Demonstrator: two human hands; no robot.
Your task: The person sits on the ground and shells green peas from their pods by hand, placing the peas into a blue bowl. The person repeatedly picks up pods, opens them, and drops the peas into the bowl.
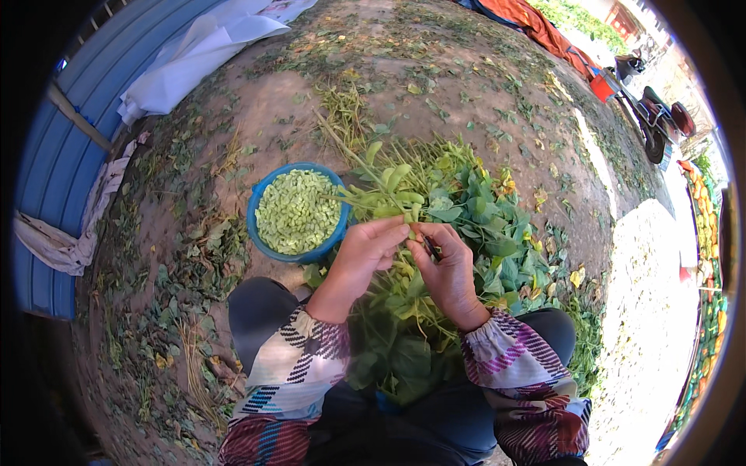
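My left hand pinches a green bean pod that hangs on a leafy stem. My right hand meets it at the pod's lower end, with a small dark tool between its fingers; its kind cannot be told. More plump pods hang on the stem just beyond my fingertips. Left of my hands stands a blue plastic basin filled with shelled green beans. A heap of cut bean plants with broad green leaves lies under and to the right of my hands, reaching between my knees.
Loose leaves and dry stalks litter the dirt ground. Blue corrugated metal sheeting with white plastic sheeting stands at the left. At the upper right are an orange tarp and a parked two-wheeled vehicle; sunlight falls on the right.
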